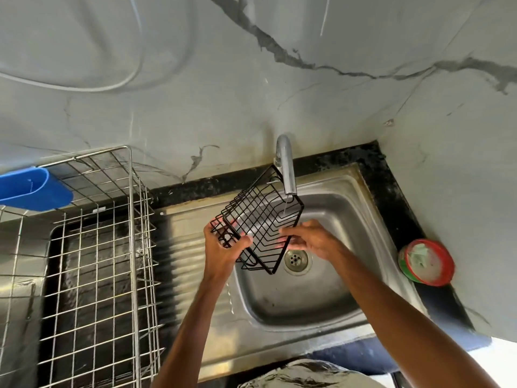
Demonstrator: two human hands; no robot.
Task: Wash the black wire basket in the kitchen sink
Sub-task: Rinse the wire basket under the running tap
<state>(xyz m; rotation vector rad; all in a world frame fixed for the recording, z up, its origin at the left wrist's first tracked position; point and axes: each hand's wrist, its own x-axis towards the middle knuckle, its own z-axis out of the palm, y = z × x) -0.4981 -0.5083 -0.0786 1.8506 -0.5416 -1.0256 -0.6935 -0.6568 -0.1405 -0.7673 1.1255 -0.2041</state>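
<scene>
Black wire basket (260,219), rectangular open grid of thin rods, held tilted above the steel sink bowl (321,303), far corner under the curved tap (286,169) and its thin stream, clear of bowl walls and drain (297,260). Left hand (223,247) at the near left corner, thumb curled over the rim wire; right hand (310,239) at the near right edge, fingers curled under the wire, blurred. Ribbed drainboard (190,247) and steel wire rack (98,261) at left, red-rimmed round tub (426,261) on the black counter (391,208) at right.

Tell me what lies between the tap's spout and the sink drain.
In the head view, the black wire basket, with a thin water stream falling on it, and the right hand gripping its edge just above the drain.
</scene>
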